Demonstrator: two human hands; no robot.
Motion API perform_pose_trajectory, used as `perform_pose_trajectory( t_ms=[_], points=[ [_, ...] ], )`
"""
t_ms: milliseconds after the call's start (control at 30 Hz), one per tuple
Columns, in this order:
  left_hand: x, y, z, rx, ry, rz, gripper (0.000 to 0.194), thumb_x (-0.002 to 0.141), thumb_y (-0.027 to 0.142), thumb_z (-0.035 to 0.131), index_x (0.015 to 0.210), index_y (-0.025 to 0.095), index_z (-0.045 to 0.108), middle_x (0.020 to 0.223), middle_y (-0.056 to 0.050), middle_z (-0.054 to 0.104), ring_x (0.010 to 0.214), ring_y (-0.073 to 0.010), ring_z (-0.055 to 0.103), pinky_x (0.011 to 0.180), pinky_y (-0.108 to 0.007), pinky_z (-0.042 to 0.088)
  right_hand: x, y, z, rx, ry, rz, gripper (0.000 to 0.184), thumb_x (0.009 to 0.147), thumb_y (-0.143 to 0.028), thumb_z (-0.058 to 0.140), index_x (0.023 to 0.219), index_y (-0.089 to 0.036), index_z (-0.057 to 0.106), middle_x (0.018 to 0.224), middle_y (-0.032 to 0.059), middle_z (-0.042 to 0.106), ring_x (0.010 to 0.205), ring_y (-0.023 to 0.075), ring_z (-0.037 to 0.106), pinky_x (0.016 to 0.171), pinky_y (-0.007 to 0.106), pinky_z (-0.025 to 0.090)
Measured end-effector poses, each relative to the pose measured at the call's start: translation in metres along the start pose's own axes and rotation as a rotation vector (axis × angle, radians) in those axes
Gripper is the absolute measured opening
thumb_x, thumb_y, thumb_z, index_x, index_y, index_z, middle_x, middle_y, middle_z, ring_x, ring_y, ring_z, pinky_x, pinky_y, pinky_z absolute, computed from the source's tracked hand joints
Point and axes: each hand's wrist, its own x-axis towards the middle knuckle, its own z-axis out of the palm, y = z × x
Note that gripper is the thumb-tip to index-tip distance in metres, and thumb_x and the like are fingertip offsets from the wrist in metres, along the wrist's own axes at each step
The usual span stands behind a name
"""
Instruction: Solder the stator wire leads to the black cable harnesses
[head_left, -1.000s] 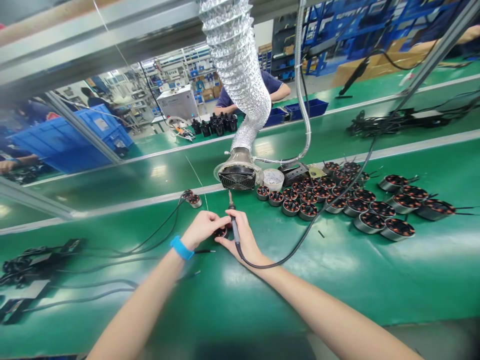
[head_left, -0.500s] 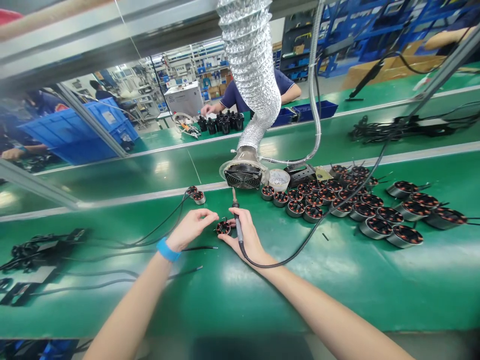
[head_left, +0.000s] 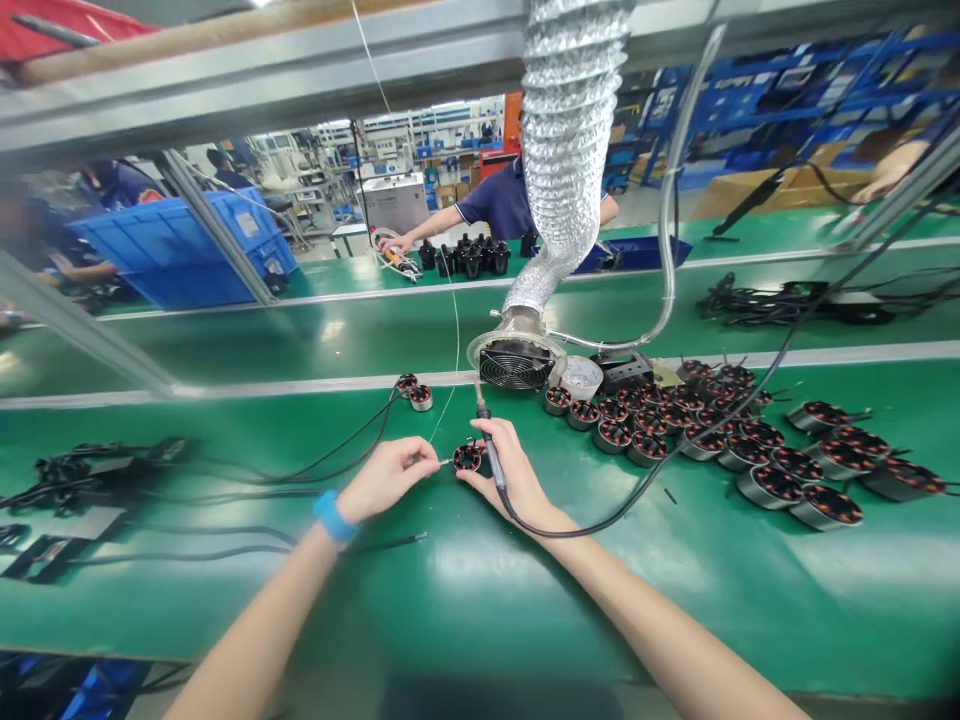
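Beside left fingers pinching wire, right fingers hold a stator and an iron.

Motor: lay on the surface, between the left grip and right grip.
Iron: rested in the right grip.
Wire: ran down to the left grip.
Fan: stood behind the motor, below the hose.
Bowl: sat right of the fan.
More motors: spread rightward on the surface.
Cables: lay left.

Soldering iron in right hand; wire tip in left hand.
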Motion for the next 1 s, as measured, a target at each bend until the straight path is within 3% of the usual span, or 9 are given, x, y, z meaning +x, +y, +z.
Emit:
perform_pose_trajectory(
  t_ms=[100, 267, 467, 633, 767, 1000],
  points=[
    [0.007, 0.005, -0.008, -0.182, 0.083, -0.041, 0.025, 0.089, 0.036, 0.06, 0.096, 0.014, 0.068, 0.083, -0.003, 0.066, 0.072, -0.0144, 0.058, 0.07, -0.025, 0.046, 0.006, -0.003, 0.005, -0.039, -0.027, -0.021, 0.071, 0.075, -0.015, 0.077, 0.135, -0.028, 0.042, 0.13, 0.0099, 0.045, 0.1, 0.0219, 0.061, 0.092, 0.041, 0.055],
    [0.008, 0.004, 0.004, -0.317, 0.176, -0.031, 0.025, 0.086, 0.037, 0.064, 0.083, 0.013, 0.069, 0.073, -0.003, 0.064, 0.069, -0.0135, 0.055, 0.068, -0.024, 0.044, 0.007, -0.011, 0.014, 0.008, 0.002, -0.031, 0.072, 0.074, -0.013, 0.077, 0.136, -0.028, 0.041, 0.13, 0.0097, 0.045, 0.113, 0.0241, 0.058, 0.099, 0.042, 0.051],
    [0.004, 0.001, 0.012, -0.477, 0.196, -0.035, 0.022, 0.08, 0.035, 0.072, 0.082, 0.013, 0.07, 0.078, -0.004, 0.068, 0.071, -0.0136, 0.058, 0.068, -0.024, 0.045, 0.009, -0.037, 0.019, 0.078, 0.203, 0.022, 0.045, 0.084, -0.018, 0.067, 0.124, -0.027, 0.048, 0.111, 0.0049, 0.052, 0.092, 0.0172, 0.064, 0.089, 0.037, 0.055],
    [0.004, 0.005, 0.015, -0.461, 0.273, -0.026, 0.023, 0.075, 0.034, 0.077, 0.078, 0.013, 0.069, 0.068, 0.0, 0.062, 0.06, -0.0089, 0.048, 0.06, -0.022, 0.039, 0.012, -0.041, 0.026, 0.171, 0.208, 0.073, 0.03, 0.09, -0.026, 0.061, 0.119, -0.026, 0.052, 0.099, 0.003, 0.059, 0.083, 0.0161, 0.066, 0.084, 0.035, 0.054],
    [0.006, 0.001, 0.02, -0.571, 0.294, -0.05, 0.031, 0.068, 0.038, 0.082, 0.076, 0.011, 0.069, 0.064, -0.001, 0.062, 0.056, -0.0075, 0.044, 0.056, -0.022, 0.036, 0.011, -0.03, 0.034, 0.268, 0.263, 0.153, 0.037, 0.085, -0.034, 0.069, 0.117, -0.024, 0.054, 0.099, 0.0046, 0.064, 0.082, 0.0177, 0.067, 0.08, 0.035, 0.055],
    [0.008, -0.001, 0.021, -0.874, 0.325, -0.151, 0.045, 0.053, 0.047, 0.088, 0.069, 0.01, 0.069, 0.066, -0.004, 0.065, 0.06, -0.0108, 0.055, 0.065, -0.026, 0.044, 0.008, -0.029, 0.05, 0.381, 0.37, 0.18, 0.045, 0.074, -0.037, 0.079, 0.112, -0.022, 0.059, 0.092, 0.0035, 0.065, 0.079, 0.0179, 0.066, 0.08, 0.033, 0.056]
  ],
)
